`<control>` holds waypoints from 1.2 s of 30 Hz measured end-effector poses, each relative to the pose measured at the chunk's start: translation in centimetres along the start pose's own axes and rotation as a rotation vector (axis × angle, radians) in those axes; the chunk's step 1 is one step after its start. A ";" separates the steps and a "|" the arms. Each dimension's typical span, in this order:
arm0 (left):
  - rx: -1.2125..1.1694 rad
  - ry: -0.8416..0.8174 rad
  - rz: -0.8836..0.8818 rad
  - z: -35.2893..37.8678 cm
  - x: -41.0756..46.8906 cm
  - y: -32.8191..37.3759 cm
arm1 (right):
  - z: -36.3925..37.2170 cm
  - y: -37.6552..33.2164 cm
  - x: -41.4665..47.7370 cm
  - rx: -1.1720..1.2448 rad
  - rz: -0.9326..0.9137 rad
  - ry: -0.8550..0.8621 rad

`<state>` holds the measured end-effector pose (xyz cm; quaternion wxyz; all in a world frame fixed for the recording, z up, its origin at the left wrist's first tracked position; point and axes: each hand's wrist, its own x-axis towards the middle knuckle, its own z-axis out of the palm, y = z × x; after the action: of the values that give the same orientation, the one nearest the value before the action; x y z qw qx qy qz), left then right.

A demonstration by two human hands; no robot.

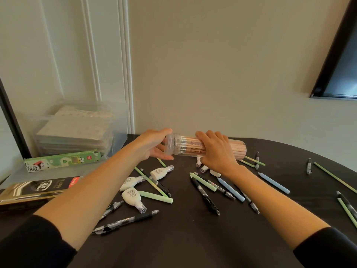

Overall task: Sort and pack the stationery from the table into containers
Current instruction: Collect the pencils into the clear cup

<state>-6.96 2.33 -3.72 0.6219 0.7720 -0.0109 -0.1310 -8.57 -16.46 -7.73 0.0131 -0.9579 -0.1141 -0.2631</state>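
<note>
At the frame's centre, above the dark worktop [193, 238], the right hand [216, 151] wraps the clear pencil tube [237, 148] lying sideways while the left hand [154, 145] cups its cap [172, 145], apparently closing it; next likely comes setting it aside, then gathering loose pens.

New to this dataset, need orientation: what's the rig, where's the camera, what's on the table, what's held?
No machine: a person works with two bare hands. The single picture comes from a head-worn camera looking forward and down, so the arms enter from below. The left hand grips the cap of a clear tube full of wooden pencils, held sideways; the right hand wraps over its middle. Scattered on the dark table are black pens, white dispensers, likely correction tape, and pastel sticks. At the left sit a green box, a black box and stacked clear bins.
</note>
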 end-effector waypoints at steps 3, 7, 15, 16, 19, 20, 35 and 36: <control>-0.003 -0.016 -0.003 0.2 0.2 -0.2 | 0.2 0.1 -0.2 0.004 -0.002 -0.030; 0.012 -0.039 -0.009 0.4 0.3 -0.3 | 0.3 -0.1 -0.4 0.018 -0.010 -0.048; 0.146 -0.128 0.186 0.0 0.4 -0.8 | 0.2 0.2 0.2 0.081 0.015 -0.163; 0.174 -0.134 0.247 -0.1 0.3 -0.9 | 0.2 0.3 0.3 0.117 0.020 -0.189; 0.238 -0.125 0.401 -0.3 0.4 -1.1 | 0.2 0.3 0.4 0.195 0.021 -0.278; 0.267 -0.110 0.433 -0.4 0.5 -1.2 | 0.3 0.1 0.3 0.189 0.014 -0.295; 0.457 -0.123 0.367 -0.4 0.9 -2.3 | 1.1 -0.2 0.1 0.264 0.072 -0.274; 0.449 -0.103 0.328 -0.3 1.1 -2.4 | 1.3 -0.3 0.0 0.240 0.080 -0.252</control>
<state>-6.20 2.93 -6.15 0.4467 0.8707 -0.1962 -0.0620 -7.95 -16.08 -8.87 0.1234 -0.9786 -0.1073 -0.1248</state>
